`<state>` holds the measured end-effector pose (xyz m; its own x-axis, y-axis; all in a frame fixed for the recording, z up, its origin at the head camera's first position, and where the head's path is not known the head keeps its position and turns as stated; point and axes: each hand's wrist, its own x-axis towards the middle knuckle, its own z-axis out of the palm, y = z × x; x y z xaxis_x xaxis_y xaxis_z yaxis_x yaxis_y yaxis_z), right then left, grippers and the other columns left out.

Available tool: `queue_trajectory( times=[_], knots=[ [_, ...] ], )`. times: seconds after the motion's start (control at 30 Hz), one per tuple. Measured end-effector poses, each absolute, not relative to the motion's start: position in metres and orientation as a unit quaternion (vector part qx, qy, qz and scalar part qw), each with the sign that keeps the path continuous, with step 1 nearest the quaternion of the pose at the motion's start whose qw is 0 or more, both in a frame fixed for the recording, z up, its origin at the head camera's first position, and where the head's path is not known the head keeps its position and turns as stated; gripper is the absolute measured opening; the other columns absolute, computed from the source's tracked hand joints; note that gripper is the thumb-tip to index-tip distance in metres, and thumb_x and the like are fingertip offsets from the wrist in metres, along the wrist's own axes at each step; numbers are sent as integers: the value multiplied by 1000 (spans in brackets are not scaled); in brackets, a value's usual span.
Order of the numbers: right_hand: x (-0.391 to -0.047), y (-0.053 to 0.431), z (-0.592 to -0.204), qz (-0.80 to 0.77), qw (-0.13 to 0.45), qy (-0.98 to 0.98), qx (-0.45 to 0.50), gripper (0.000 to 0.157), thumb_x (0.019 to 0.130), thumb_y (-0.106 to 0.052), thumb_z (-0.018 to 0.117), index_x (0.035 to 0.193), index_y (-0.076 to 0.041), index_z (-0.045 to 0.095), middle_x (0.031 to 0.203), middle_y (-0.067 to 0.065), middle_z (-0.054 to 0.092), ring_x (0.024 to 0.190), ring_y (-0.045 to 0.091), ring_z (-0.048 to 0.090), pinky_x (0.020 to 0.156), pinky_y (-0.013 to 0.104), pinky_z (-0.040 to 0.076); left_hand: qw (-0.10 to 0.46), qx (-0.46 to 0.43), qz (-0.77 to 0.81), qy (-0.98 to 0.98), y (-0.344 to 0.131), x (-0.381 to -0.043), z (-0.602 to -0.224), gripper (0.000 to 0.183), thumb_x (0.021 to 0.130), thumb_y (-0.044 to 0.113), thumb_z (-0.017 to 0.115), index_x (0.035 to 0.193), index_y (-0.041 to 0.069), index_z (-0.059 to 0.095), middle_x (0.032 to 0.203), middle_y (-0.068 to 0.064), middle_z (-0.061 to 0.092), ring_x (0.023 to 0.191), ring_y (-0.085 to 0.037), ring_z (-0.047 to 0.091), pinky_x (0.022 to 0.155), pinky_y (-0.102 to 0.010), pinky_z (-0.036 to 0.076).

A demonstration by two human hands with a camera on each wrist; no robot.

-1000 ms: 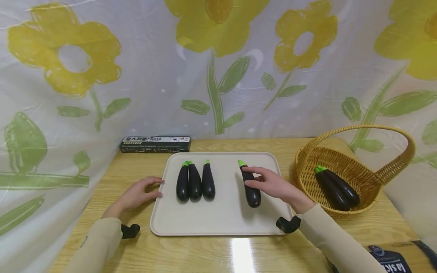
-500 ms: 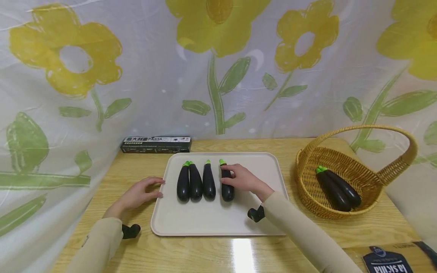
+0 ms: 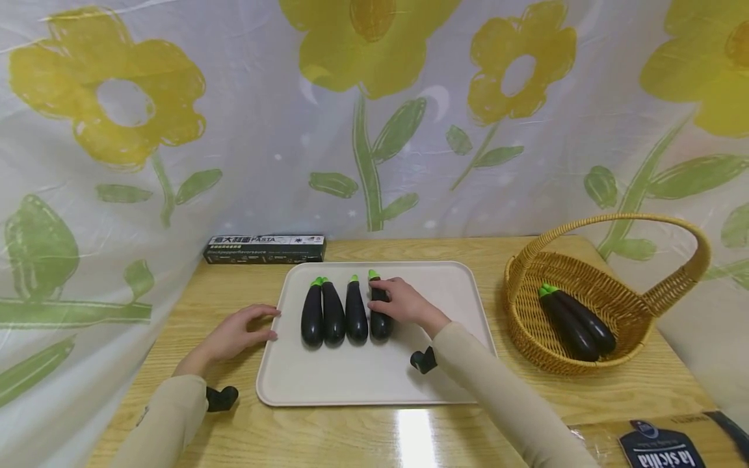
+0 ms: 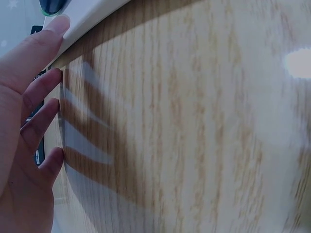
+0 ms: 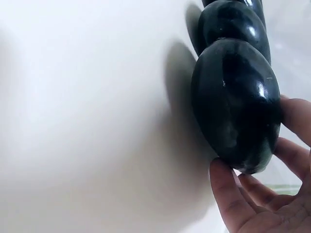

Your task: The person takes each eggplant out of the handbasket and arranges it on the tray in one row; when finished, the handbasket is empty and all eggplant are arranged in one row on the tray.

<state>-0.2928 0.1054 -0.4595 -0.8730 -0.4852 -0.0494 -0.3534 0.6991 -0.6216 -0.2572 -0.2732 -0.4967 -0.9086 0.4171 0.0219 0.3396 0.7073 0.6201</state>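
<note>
On the white tray (image 3: 333, 390), dark purple eggplants with green stem ends lie side by side. Three of them, such as the leftmost eggplant (image 3: 313, 318), are grouped on the left half. My right hand (image 3: 405, 303) grips the rightmost eggplant (image 3: 381, 326) between thumb and fingers, near its upper part; in the right wrist view this eggplant (image 5: 235, 107) sits close against the others. My left hand (image 3: 240, 331) touches the tray's left edge with relaxed, slightly bent fingers. In the left wrist view the left hand's thumb (image 4: 41, 43) lies at the tray rim (image 4: 90, 22).
A wicker basket (image 3: 526, 338) with a tall handle stands to the right and holds two eggplants (image 3: 579, 322). A dark pasta box (image 3: 265, 249) lies behind the tray. At the front right is a brown package (image 3: 661, 442). A flowered curtain closes off the back.
My right hand has moved left across the tray with the eggplant, bringing it up beside the other three. The left hand has stayed at the tray's edge.
</note>
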Motion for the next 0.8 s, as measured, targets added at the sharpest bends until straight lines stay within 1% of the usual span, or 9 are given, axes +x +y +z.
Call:
queue_trajectory(
  times=[0.17, 0.27, 0.33, 0.4, 0.53, 0.6, 0.67, 0.7, 0.8],
  knots=[
    [-291, 104, -459, -312, 105, 911, -251, 52, 95, -24, 63, 141, -4, 51, 132, 26, 53, 127, 34, 48, 106, 45, 41, 61, 207, 330, 919, -273, -256, -496, 47, 89, 31, 72, 128, 8, 61, 138, -19, 54, 132, -44, 42, 109, -62, 29],
    [-290, 104, -459, -316, 107, 908, -253, 50, 94, -23, 64, 139, -3, 54, 127, 23, 58, 115, 31, 54, 101, 43, 44, 62, 207, 332, 918, -274, -256, -498, 47, 89, 31, 72, 128, 7, 61, 137, -19, 54, 131, -44, 43, 109, -62, 30],
    [-289, 105, -460, -322, 112, 907, -249, 50, 94, -23, 65, 138, -4, 54, 118, 21, 61, 102, 30, 57, 96, 41, 46, 62, 207, 331, 919, -274, -256, -498, 47, 90, 32, 72, 129, 8, 61, 138, -19, 54, 132, -43, 43, 109, -62, 30],
    [-289, 106, -459, -331, 112, 905, -244, 49, 94, -23, 65, 138, -4, 55, 118, 20, 62, 96, 28, 57, 93, 39, 47, 61, 207, 332, 918, -274, -257, -499, 47, 90, 33, 72, 129, 8, 62, 138, -19, 54, 132, -43, 43, 109, -62, 30],
    [-288, 107, -458, -339, 110, 901, -246, 48, 94, -22, 64, 137, -3, 56, 124, 19, 62, 92, 22, 59, 91, 36, 48, 58, 207, 335, 917, -274, -259, -500, 47, 89, 33, 72, 128, 8, 62, 138, -19, 54, 131, -43, 43, 109, -62, 30],
    [-288, 107, -458, -340, 111, 900, -248, 48, 94, -22, 65, 136, -3, 56, 124, 18, 62, 83, 18, 58, 86, 33, 48, 58, 204, 334, 918, -274, -259, -500, 47, 89, 32, 73, 128, 8, 62, 138, -19, 54, 131, -43, 43, 109, -62, 30],
    [-287, 106, -459, -340, 116, 900, -248, 48, 94, -22, 65, 136, -3, 56, 112, 17, 65, 71, 14, 54, 77, 29, 47, 60, 201, 333, 919, -273, -259, -500, 48, 89, 33, 73, 128, 8, 62, 138, -19, 54, 132, -43, 43, 110, -61, 30],
    [-287, 106, -459, -340, 119, 899, -248, 48, 93, -21, 65, 136, -3, 56, 103, 16, 65, 65, 12, 51, 72, 27, 45, 61, 199, 332, 920, -273, -258, -499, 48, 89, 33, 73, 128, 8, 62, 138, -18, 54, 132, -43, 43, 110, -61, 30],
    [-287, 106, -460, -344, 120, 898, -247, 47, 94, -21, 65, 136, -3, 56, 82, 9, 59, 58, 8, 45, 64, 24, 40, 61, 199, 332, 920, -273, -258, -499, 48, 89, 33, 72, 128, 8, 62, 138, -19, 53, 132, -43, 43, 110, -62, 30]
  ],
)
